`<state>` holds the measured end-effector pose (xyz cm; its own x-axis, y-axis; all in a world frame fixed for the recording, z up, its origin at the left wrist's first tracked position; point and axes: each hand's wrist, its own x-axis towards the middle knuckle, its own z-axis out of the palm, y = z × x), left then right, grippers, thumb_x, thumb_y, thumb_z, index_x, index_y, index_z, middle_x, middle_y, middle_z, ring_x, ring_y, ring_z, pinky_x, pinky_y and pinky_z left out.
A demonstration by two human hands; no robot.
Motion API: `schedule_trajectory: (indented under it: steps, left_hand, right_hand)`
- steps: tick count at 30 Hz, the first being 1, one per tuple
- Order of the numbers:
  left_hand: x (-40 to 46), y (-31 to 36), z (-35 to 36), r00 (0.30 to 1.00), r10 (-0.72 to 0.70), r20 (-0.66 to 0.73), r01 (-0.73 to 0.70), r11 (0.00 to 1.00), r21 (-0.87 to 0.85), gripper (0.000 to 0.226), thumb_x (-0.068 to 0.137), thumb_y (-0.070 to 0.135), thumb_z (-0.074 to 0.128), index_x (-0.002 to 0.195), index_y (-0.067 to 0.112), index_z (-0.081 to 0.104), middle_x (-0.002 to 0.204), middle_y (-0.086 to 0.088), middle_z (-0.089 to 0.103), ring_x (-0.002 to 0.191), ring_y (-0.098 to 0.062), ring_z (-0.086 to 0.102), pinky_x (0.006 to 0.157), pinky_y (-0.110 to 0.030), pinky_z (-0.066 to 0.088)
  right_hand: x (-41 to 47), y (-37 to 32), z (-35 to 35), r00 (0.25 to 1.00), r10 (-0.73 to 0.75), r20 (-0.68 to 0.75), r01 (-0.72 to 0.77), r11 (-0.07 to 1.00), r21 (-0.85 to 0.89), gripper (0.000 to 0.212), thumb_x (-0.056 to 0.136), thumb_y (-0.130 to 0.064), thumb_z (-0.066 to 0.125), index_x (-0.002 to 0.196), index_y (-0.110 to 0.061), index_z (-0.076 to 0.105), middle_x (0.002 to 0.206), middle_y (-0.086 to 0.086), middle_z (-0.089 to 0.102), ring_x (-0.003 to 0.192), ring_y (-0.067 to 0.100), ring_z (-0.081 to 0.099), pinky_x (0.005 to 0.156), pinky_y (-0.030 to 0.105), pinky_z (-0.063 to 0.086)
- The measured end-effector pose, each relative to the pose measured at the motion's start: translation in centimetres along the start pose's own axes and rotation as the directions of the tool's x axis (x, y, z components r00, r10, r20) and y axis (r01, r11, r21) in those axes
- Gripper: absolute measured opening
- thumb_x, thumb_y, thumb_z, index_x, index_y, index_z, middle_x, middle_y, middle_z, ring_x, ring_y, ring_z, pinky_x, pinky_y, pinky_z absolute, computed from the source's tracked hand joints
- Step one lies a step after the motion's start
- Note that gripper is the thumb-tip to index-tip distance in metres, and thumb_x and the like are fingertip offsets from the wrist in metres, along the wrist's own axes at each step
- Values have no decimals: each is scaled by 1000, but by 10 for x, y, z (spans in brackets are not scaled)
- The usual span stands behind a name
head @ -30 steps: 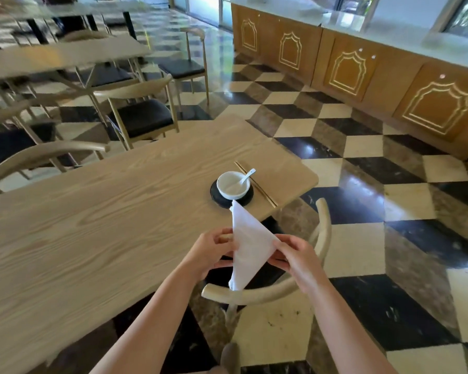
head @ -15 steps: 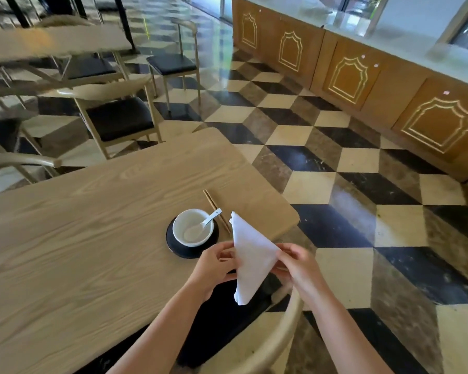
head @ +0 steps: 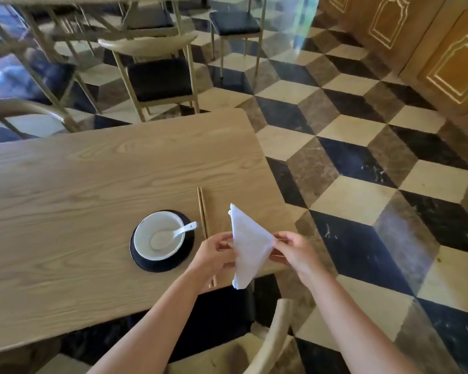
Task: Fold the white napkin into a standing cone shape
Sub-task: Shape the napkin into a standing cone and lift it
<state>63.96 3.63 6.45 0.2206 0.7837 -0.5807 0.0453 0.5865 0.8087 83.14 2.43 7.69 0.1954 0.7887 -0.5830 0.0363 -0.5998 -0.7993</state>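
Left hand (head: 217,255) and right hand (head: 295,251) each pinched the folded white napkin (head: 248,245) above the table (head: 92,184)

Both hands, left hand (head: 214,255) and right hand (head: 295,251), pinch the folded napkin (head: 247,245), seemingly above the table (head: 92,184).

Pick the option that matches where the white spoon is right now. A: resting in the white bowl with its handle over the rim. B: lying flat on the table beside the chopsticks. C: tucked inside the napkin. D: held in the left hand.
A: the white spoon sits in the white bowl, its handle sticking out over the rim toward the chopsticks, while both hands hold only the napkin.
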Motion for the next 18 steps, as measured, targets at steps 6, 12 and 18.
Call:
schedule_trajectory:
  steps: [6,12,18]
  left_hand:
    - [41,-14,19,982,-42,-185,63,992,111,45,82,-5,59,122,14,58,99,-5,65,88,-15,66,65,-24,58]
    - [52,-30,21,945,4,-326,84,963,256,42,82,3,62,122,18,58,97,3,64,91,-14,63,79,-35,58]
    - [46,-32,26,902,232,-364,-48,892,449,59,82,7,64,136,18,43,113,4,57,101,-11,57,77,-16,46]
  right_hand:
    - [57,19,-4,999,-39,22,43,976,-212,8,84,-14,64,91,-17,64,95,3,69,79,11,66,64,21,51]
    - [71,28,5,988,-152,36,153,896,-416,6,84,-22,62,90,-24,61,87,-10,65,80,6,60,63,17,46]
    - [68,34,16,965,-261,7,230,839,-493,20,89,-20,58,109,-19,59,102,-5,62,78,2,54,58,7,38]
